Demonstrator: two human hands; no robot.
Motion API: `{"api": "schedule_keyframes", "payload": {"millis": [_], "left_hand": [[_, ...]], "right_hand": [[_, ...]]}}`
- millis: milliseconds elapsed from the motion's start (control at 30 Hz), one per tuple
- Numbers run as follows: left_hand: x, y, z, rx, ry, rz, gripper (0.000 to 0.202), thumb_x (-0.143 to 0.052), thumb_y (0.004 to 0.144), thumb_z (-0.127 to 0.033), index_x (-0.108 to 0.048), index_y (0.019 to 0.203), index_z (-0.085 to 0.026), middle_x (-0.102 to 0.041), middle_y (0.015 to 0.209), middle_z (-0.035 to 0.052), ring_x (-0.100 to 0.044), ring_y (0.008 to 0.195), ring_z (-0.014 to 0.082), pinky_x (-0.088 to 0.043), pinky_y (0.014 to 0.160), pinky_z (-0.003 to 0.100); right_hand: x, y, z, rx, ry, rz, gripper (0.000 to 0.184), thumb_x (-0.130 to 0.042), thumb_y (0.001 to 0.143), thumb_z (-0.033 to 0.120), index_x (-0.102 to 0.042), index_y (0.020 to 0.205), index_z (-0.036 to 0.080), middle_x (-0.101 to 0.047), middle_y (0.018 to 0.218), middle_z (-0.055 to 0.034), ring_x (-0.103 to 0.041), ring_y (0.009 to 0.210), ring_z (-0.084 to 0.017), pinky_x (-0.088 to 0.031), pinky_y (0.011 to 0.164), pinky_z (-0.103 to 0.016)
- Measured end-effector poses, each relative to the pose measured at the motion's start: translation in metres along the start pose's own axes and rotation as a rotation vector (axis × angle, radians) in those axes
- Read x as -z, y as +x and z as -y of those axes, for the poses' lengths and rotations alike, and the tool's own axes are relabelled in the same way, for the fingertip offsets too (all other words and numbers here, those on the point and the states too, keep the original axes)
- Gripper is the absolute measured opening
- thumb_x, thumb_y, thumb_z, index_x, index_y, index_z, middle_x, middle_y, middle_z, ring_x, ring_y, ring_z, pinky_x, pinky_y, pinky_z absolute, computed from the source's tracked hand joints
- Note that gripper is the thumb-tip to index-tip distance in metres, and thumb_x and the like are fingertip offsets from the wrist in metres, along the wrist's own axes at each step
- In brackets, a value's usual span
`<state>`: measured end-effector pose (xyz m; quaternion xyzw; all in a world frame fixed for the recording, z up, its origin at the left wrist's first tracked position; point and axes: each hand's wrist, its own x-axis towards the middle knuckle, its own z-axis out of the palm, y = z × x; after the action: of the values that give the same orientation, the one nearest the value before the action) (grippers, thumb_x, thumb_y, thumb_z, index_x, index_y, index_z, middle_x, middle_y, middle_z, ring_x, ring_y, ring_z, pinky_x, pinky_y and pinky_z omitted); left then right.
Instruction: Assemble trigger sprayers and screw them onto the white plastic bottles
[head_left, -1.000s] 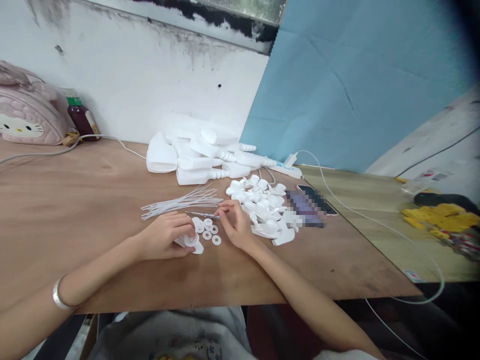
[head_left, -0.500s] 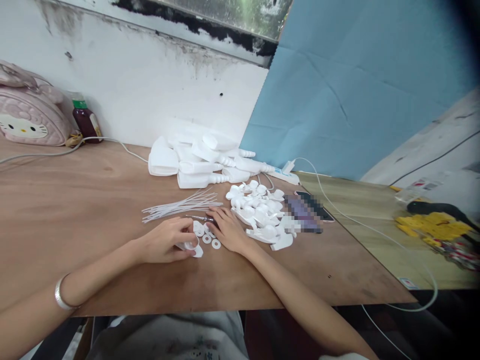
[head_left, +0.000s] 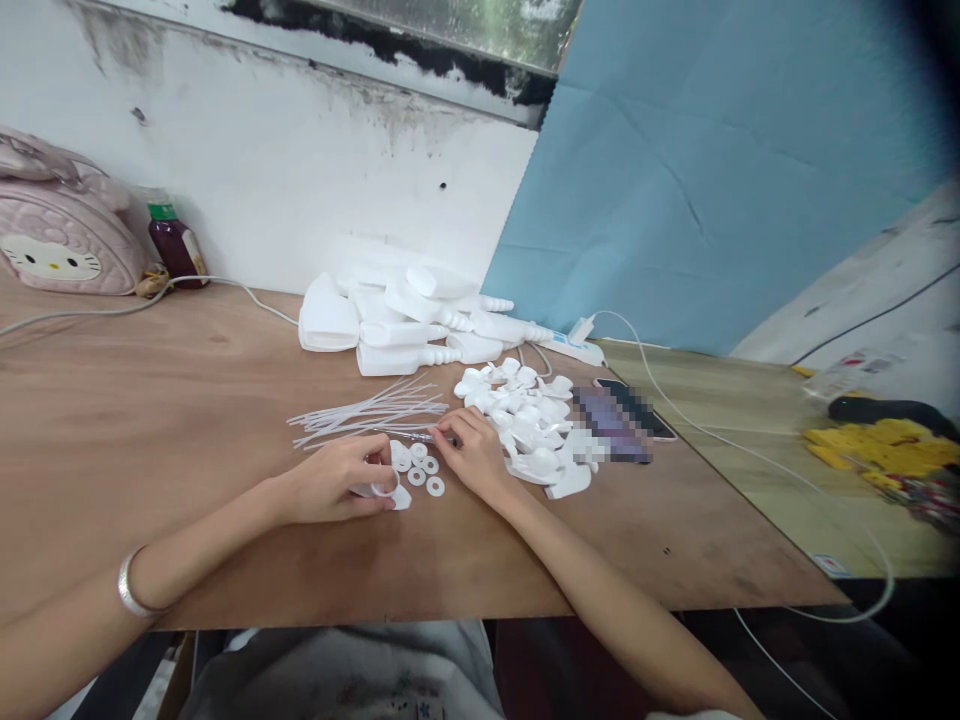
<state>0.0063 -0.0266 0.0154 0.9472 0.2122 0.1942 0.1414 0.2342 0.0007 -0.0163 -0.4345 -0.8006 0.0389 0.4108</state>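
Cap [head_left: 381, 488] under left fingers [head_left: 375, 470] — tweezers [head_left: 409, 435] at right fingers [head_left: 450, 437]

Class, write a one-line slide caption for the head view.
Left hand holds a white plastic part; right hand grips tweezers beside white washers.

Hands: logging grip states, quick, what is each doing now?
Left hand: closed on a white plastic part.
Right hand: fingertips pinching thin metal tweezers.

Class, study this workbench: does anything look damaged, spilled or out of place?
Nothing on the brown plywood tabletop looks spilled or broken. The white wall behind it is streaked with dark grime, with a blackened, flaking strip along its top.
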Motion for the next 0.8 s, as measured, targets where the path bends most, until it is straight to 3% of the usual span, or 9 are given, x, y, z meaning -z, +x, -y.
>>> {"api": "schedule_keyframes", "payload": {"millis": [233, 400, 567, 667, 800], "left_hand": [[-0.003, 0.001, 0.003, 0.006, -0.001, -0.057, 0.019, -0.055, 0.079, -0.034, -0.051, 0.084, -0.016, -0.052, 0.081, 0.0042, -0.048, 0.073, 0.0151, -0.036, 0.065, 0.023], [-0.003, 0.001, 0.004, -0.020, 0.032, -0.081, 0.018, -0.055, 0.079, -0.035, -0.053, 0.080, -0.017, -0.056, 0.081, 0.0039, -0.051, 0.074, 0.0152, -0.036, 0.067, 0.023], [-0.006, -0.001, 0.004, 0.019, 0.049, -0.116, 0.022, -0.056, 0.078, -0.037, -0.051, 0.083, -0.016, -0.058, 0.080, 0.0038, -0.054, 0.072, 0.0152, -0.037, 0.066, 0.024], [-0.008, -0.002, 0.006, -0.001, 0.067, -0.164, 0.024, -0.058, 0.078, -0.038, -0.050, 0.077, -0.016, -0.060, 0.078, 0.0042, -0.055, 0.070, 0.0150, -0.038, 0.065, 0.024], [-0.011, 0.000, 0.011, -0.133, 0.076, -0.216, 0.018, -0.060, 0.078, -0.033, -0.052, 0.073, -0.017, -0.064, 0.088, 0.0058, -0.057, 0.078, 0.0158, -0.039, 0.069, 0.025]], "right_hand": [[0.002, 0.001, 0.009, -0.133, 0.252, -0.146, 0.020, -0.060, 0.076, 0.024, -0.046, 0.063, 0.019, -0.052, 0.065, 0.0003, -0.049, 0.061, -0.013, -0.041, 0.060, -0.027], [0.007, 0.004, 0.011, -0.280, 0.517, -0.304, 0.016, -0.061, 0.076, 0.026, -0.047, 0.080, 0.020, -0.054, 0.073, 0.0019, -0.054, 0.061, -0.011, -0.045, 0.057, -0.024], [0.017, 0.012, 0.013, -0.369, 0.767, -0.449, 0.030, -0.063, 0.073, 0.025, -0.045, 0.097, 0.023, -0.053, 0.068, 0.0061, -0.053, 0.052, -0.008, -0.046, 0.054, -0.023], [0.024, 0.015, 0.014, -0.410, 0.912, -0.530, 0.028, -0.067, 0.069, 0.023, -0.049, 0.090, 0.021, -0.054, 0.066, 0.0063, -0.052, 0.051, -0.007, -0.045, 0.053, -0.022], [0.030, 0.018, 0.015, -0.427, 1.014, -0.581, 0.018, -0.069, 0.067, 0.024, -0.052, 0.072, 0.018, -0.056, 0.069, 0.0034, -0.053, 0.055, -0.006, -0.043, 0.052, -0.020]]}}
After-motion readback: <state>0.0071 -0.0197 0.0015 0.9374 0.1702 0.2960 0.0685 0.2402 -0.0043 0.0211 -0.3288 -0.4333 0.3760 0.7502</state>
